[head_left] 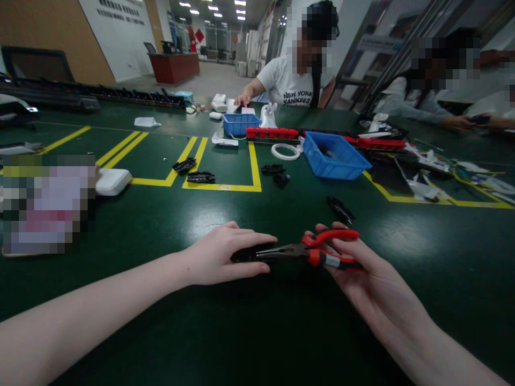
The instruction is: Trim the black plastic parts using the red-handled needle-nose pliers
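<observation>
Red-handled needle-nose pliers lie in the grasp of my right hand, their long jaws pointing left. My left hand grips a small black plastic part between thumb and fingers, just above the green table. The tips of the pliers reach the part; whether they clamp it or only touch it I cannot tell. Similar black parts rest farther off: one black part beyond my right hand, another black part and a black part near the yellow tape.
A blue bin holds dark pieces, with a white tape ring beside it. Behind stand a smaller blue bin and a red strip. A white case sits at left. A person works across the table.
</observation>
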`<control>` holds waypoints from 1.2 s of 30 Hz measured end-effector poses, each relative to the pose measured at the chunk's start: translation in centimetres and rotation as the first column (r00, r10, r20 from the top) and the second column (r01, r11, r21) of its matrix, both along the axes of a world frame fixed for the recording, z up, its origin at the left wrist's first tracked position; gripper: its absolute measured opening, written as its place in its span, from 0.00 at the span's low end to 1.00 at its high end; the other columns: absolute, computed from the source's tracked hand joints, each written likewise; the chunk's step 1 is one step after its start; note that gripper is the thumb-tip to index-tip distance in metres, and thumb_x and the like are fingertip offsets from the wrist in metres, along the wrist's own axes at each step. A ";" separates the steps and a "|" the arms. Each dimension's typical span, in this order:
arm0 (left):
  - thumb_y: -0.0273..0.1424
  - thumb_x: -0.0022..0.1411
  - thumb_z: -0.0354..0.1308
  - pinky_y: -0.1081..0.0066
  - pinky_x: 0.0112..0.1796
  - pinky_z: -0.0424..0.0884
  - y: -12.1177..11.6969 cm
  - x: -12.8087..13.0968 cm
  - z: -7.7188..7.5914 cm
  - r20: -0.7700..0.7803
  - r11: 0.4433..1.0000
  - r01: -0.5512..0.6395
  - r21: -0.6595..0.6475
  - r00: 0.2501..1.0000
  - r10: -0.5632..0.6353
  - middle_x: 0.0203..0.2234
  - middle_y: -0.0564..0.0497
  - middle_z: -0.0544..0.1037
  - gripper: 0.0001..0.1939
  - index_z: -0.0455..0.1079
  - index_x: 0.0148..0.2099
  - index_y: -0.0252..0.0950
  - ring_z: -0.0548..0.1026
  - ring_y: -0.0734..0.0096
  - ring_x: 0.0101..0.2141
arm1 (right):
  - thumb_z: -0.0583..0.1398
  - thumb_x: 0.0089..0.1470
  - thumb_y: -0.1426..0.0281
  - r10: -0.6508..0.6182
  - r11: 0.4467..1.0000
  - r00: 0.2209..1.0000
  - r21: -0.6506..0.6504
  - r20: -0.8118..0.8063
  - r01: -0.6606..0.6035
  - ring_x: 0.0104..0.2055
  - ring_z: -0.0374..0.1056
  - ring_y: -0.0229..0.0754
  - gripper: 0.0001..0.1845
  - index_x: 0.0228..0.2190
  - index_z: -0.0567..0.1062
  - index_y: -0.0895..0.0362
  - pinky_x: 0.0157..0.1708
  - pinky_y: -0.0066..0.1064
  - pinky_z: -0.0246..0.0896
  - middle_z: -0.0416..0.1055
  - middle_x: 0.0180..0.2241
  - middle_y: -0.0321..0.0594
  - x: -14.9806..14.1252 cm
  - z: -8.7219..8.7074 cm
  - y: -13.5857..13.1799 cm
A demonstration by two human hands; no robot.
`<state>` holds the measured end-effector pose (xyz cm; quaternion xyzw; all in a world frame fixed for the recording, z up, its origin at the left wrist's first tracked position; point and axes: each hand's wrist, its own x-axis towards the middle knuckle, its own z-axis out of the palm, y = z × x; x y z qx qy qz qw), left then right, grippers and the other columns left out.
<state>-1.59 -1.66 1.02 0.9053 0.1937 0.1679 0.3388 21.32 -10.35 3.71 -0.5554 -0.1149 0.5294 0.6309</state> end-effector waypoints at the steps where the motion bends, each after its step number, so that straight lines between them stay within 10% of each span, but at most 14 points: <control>1: 0.36 0.68 0.58 0.67 0.43 0.63 0.0 0.0 0.0 0.008 1.000 -0.007 -0.003 1.000 0.007 0.48 0.50 0.78 0.22 0.64 0.61 0.38 0.76 0.66 0.41 | 0.63 0.47 0.81 -0.006 1.000 1.000 0.029 0.007 0.005 0.43 0.78 0.45 0.19 0.42 0.72 0.55 0.38 0.28 0.77 0.79 0.42 0.38 0.2 0.0 0.0; 18: 0.37 0.69 0.55 0.63 0.40 0.68 0.2 0.1 -0.4 -0.114 0.987 -0.084 0.140 0.988 0.100 0.45 0.47 0.71 0.16 0.71 0.56 0.40 0.70 0.63 0.42 | 0.60 0.52 0.80 -0.066 0.995 0.997 -0.075 0.031 0.068 0.47 0.76 0.45 0.17 0.44 0.72 0.55 0.39 0.28 0.77 0.77 0.46 0.43 0.4 -0.2 1.2; 28: 0.35 0.64 0.61 0.64 0.41 0.72 0.3 0.1 -0.9 -0.033 0.981 -0.194 0.001 0.981 0.193 0.45 0.48 0.72 0.11 0.70 0.47 0.37 0.71 0.64 0.43 | 0.69 0.43 0.70 -0.024 0.992 0.965 0.125 0.263 -0.009 0.52 0.73 0.47 0.23 0.41 0.70 0.51 0.57 0.44 0.66 0.76 0.46 0.36 2.0 -2.1 2.1; 36: 0.30 0.63 0.63 0.60 0.45 0.71 0.6 0.2 -1.2 0.028 0.987 -0.157 0.045 0.987 0.156 0.44 0.48 0.72 0.06 0.70 0.38 0.34 0.71 0.64 0.43 | 0.73 0.37 0.62 0.144 0.909 0.670 0.171 0.728 -0.381 0.55 0.70 0.50 0.47 0.55 0.59 0.48 0.60 0.51 0.59 0.71 0.52 0.43 3.7 -3.0 2.8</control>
